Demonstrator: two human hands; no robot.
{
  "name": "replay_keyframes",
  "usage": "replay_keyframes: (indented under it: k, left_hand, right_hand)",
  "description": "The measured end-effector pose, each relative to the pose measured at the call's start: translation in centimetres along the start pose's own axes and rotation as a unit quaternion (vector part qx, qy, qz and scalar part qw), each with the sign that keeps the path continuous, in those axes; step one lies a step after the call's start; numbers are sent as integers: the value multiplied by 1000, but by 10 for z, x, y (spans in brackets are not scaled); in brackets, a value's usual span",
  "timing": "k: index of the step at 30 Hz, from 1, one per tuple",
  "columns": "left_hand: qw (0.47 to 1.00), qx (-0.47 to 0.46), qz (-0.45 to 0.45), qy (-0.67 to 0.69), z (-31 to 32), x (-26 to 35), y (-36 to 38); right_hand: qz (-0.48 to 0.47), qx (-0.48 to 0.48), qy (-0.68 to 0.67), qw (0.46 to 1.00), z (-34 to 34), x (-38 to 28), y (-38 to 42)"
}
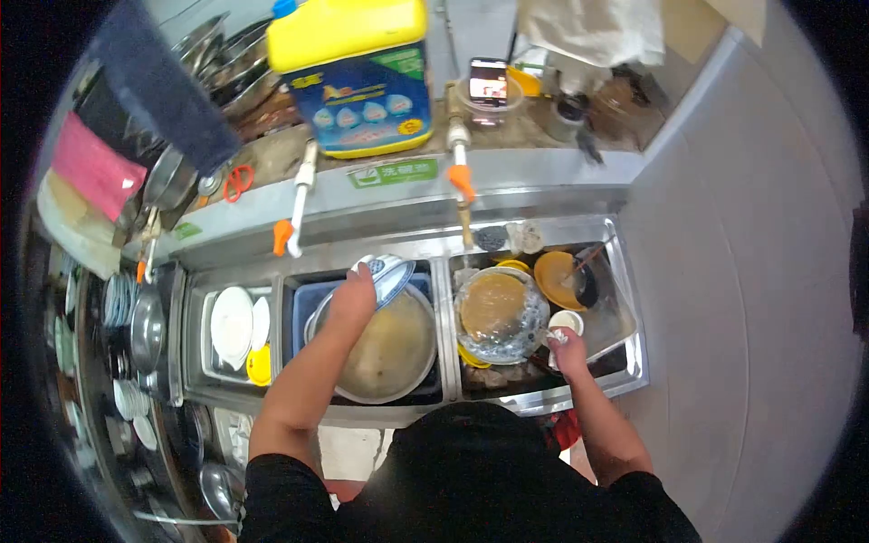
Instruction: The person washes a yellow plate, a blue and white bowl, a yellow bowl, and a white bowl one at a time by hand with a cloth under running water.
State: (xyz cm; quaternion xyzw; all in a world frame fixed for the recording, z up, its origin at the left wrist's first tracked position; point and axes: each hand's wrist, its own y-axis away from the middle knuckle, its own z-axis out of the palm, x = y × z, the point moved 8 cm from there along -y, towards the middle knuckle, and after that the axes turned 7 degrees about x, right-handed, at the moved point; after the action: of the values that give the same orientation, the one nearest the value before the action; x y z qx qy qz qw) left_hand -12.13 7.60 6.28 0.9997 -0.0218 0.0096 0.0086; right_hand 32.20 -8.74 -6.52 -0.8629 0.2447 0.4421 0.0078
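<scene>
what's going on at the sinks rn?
One person, both hands busy. The left hand holds blue-and-white patterned dishware over a large round basin of cloudy water in the middle sink. The right hand is at a small round white cup in the right sink, beside a basin of foamy brownish water; its exact grip is unclear.

Bright, glare on sink rim (638, 348), fisheye-bent edges, black corners, left side perhaps soft

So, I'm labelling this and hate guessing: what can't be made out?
In the head view:
Left hand: fingers mostly hidden behind patterned dishware.
White item in right hand: blurred, partly covered.
Large basin: bottom under cloudy water.
Phone: screen too small.
Leftmost dishes: cut by dark edge.
</scene>
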Motion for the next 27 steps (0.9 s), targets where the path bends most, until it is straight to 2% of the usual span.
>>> replay_keyframes:
  k: [2, 4, 5, 6, 7, 8, 9, 10, 11, 12, 14, 16, 17, 19, 20, 22, 23, 24, 25, 26, 27]
  left_hand:
    - [999, -9, -40, -28, 12, -44, 16]
    - [996, -28, -81, 18, 39, -104, 38]
    - [992, -32, -121, 9, 60, -146, 50]
    - [990, -84, -111, 3, 89, -177, 60]
    - [987, -133, -93, 2, 106, -199, 74]
    - [985, -133, -109, 2, 103, -219, 88]
    - [888, -99, -351, 280, 104, -258, 117]
    - [664, -47, -537, 518, 117, -279, 151]
    - [629, -12, -537, 562, 121, -301, 165]
    - [599, 28, -551, 580, 126, -326, 180]
    - [494, 74, -583, 641, 142, -372, 196]
    - [435, 129, -618, 642, 160, -420, 204]
    - [434, 124, -618, 644, 173, -441, 205]
    - [292, 213, -639, 679, 205, -485, 209]
    - [291, 207, -638, 682, 220, -504, 205]
    - [162, 228, -656, 701, 250, -528, 201]
    - [136, 224, -682, 683, 253, -534, 197]
    - [136, 216, -684, 684, 254, -537, 191]
    - [121, 252, -675, 683, 252, -542, 188]
    - [107, 286, -666, 681, 256, -546, 184]
    - [-150, 155, -714, 666, 377, -603, 200]
  right_hand:
    - [-28, 15, -21, 999, 7, -10, 3]
    - [22, -32, -42, 998, 16, -31, 12]
    - [-12, -41, -26, 999, 26, -22, 8]
    - [-43, -43, -10, 998, 31, -7, 6]
    - [-41, -53, -46, 997, 38, 10, 3]
    - [-36, -55, -81, 995, 46, 17, 1]
    - [-41, -63, -78, 994, 53, 9, 4]
    - [9, -70, -91, 993, 55, 11, 7]
    - [60, -73, -103, 990, 56, 10, 10]
    - [57, -74, -101, 990, 57, -2, 13]
    - [60, -79, -65, 993, 62, -25, 19]
    - [71, -81, -58, 992, 69, -38, 23]
    - [83, -83, -53, 992, 73, -42, 24]
    - [94, -78, -45, 991, 81, -55, 26]
    - [93, -71, -9, 993, 83, -64, 30]
    - [96, -60, 31, 993, 89, -62, 29]
    - [76, -64, 57, 993, 91, -47, 24]
    - [58, -68, 85, 992, 91, -29, 19]
    - [63, -62, 90, 992, 89, -14, 15]
    - [24, -55, 97, 993, 86, -7, 12]
    - [-12, -47, 106, 993, 80, -7, 18]
